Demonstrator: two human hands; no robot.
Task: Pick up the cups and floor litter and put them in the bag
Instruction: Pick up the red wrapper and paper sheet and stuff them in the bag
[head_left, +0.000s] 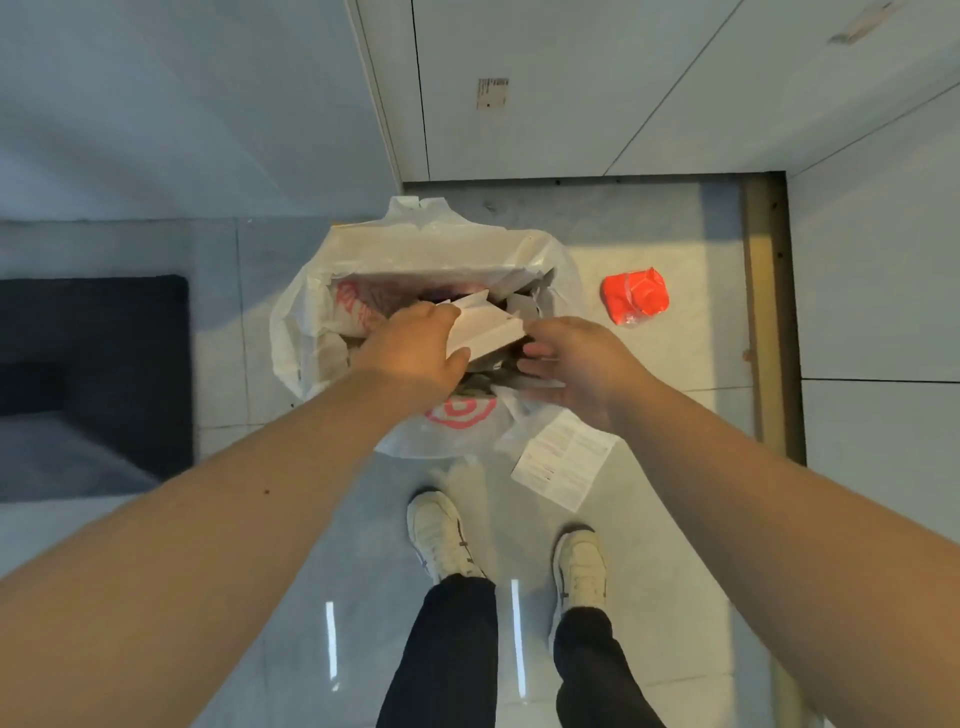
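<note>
A white plastic bag (415, 249) with red print stands open on the floor ahead of my feet, full of crumpled paper and packaging. My left hand (415, 353) is over its mouth, gripping a flat white piece of card (488, 330). My right hand (576, 364) hovers beside the card's right end, fingers spread and blurred, with a thin white scrap under them; whether it holds that scrap is unclear. A crumpled red wrapper (635, 296) lies on the floor to the bag's right. A printed white paper slip (563, 460) lies just in front of the bag.
My two white shoes (441, 535) stand close behind the bag. A dark mat (93, 374) lies to the left. White cabinet doors (571, 88) and a metal floor strip (769, 312) bound the area ahead and right.
</note>
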